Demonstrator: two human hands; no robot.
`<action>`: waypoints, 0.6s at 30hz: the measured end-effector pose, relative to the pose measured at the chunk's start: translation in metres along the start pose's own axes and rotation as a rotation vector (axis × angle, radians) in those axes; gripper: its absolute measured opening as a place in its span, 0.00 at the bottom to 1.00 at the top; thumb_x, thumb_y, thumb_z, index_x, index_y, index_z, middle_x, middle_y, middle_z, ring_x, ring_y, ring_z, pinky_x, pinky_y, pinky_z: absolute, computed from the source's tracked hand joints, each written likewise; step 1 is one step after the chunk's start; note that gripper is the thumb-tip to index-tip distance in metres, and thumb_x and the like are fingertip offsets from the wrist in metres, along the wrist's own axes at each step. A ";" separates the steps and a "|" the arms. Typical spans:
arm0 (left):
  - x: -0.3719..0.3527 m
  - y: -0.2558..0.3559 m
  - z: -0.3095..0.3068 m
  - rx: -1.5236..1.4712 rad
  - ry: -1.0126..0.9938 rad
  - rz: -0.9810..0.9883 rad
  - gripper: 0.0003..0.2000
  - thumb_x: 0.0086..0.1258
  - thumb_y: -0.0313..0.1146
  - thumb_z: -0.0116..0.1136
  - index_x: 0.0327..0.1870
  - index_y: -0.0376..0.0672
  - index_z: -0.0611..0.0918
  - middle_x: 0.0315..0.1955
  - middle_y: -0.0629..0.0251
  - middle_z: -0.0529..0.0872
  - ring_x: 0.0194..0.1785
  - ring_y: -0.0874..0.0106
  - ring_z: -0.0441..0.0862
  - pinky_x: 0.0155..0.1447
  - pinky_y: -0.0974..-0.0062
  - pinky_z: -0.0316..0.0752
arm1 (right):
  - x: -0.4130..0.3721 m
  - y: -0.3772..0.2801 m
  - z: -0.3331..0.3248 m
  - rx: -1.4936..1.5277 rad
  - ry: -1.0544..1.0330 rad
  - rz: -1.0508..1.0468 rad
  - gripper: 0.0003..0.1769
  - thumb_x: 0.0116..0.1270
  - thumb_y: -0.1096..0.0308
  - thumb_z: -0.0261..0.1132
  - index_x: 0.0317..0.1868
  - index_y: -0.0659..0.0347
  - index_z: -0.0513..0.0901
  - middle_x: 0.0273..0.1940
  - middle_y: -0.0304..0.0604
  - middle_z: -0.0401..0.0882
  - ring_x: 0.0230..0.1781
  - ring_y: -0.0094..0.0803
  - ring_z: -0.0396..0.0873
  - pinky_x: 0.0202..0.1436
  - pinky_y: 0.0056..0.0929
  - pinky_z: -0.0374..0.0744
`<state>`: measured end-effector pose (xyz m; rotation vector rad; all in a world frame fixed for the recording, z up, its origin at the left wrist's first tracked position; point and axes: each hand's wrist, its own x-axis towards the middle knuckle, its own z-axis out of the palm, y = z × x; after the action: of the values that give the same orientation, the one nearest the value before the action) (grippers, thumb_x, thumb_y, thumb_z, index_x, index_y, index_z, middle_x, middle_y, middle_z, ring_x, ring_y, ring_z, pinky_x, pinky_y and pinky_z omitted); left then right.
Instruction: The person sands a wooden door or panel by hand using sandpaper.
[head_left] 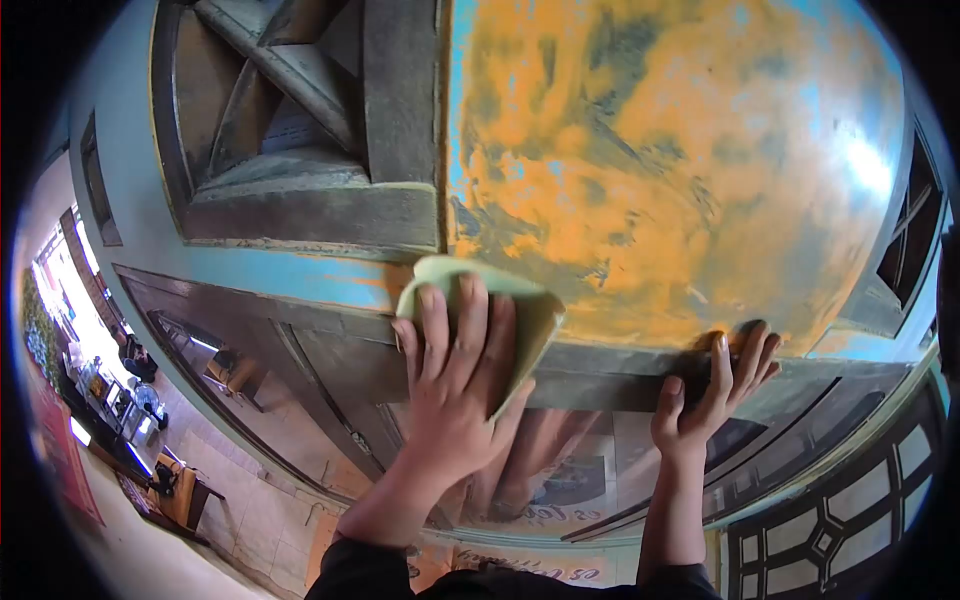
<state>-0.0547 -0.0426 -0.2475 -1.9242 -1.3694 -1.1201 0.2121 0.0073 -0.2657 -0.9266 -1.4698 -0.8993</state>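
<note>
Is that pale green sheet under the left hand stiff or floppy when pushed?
Probably floppy: the pale green sheet bends under the left hand. Likely light: one palm pins it against the frame.

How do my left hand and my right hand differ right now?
The left hand lies flat, fingers spread, pressing a pale green cloth on the grey beam; the right hand holds nothing, fingers hooked over the beam's edge. Both reach up to that beam.

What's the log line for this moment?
left hand flat on green cloth | green cloth against orange-streaked blue wall | right hand resting on frame ledge
</note>
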 end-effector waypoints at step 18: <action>0.016 0.010 -0.012 -0.014 0.046 -0.056 0.36 0.83 0.55 0.31 0.77 0.29 0.61 0.81 0.44 0.51 0.84 0.43 0.39 0.81 0.41 0.30 | -0.006 0.013 -0.015 -0.020 -0.099 -0.011 0.30 0.75 0.47 0.57 0.71 0.51 0.73 0.79 0.59 0.56 0.83 0.60 0.44 0.80 0.65 0.31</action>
<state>-0.0470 -0.0473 -0.2273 -1.8687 -1.4013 -1.1966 0.2302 -0.0018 -0.2699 -0.9907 -1.5538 -0.8885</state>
